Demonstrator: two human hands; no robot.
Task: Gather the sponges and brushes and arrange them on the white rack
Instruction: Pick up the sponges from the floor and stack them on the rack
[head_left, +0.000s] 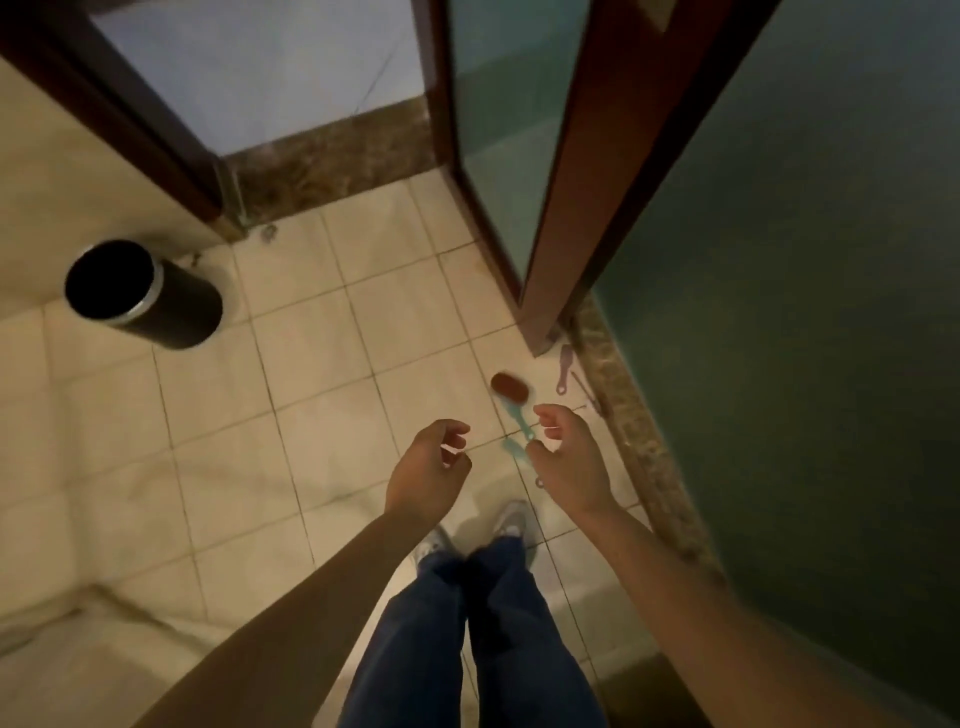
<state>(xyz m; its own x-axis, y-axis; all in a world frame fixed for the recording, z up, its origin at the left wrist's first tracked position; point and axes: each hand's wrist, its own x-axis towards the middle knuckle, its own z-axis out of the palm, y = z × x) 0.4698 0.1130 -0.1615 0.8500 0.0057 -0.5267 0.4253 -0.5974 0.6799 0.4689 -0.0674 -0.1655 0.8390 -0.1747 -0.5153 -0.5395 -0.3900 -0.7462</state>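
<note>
Several brushes lie on the tiled floor near the door's foot. A brush with a brown head and teal handle (510, 385) lies in front of my right hand (569, 460). A second teal brush (514, 448) is partly hidden under that hand. A purple brush (564, 367) and a thin purple stick (586, 391) lie by the stone sill. My left hand (428, 470) hovers to the left, fingers curled loosely and empty. My right hand is open above the floor, holding nothing. No white rack or sponge is in view.
A black cylindrical bin (143, 293) stands at the left by the wall. A wood-framed glass door (566, 171) stands ajar above the brushes. A stone sill (641, 447) runs along a green glass panel on the right. My feet (511, 519) stand just behind the hands.
</note>
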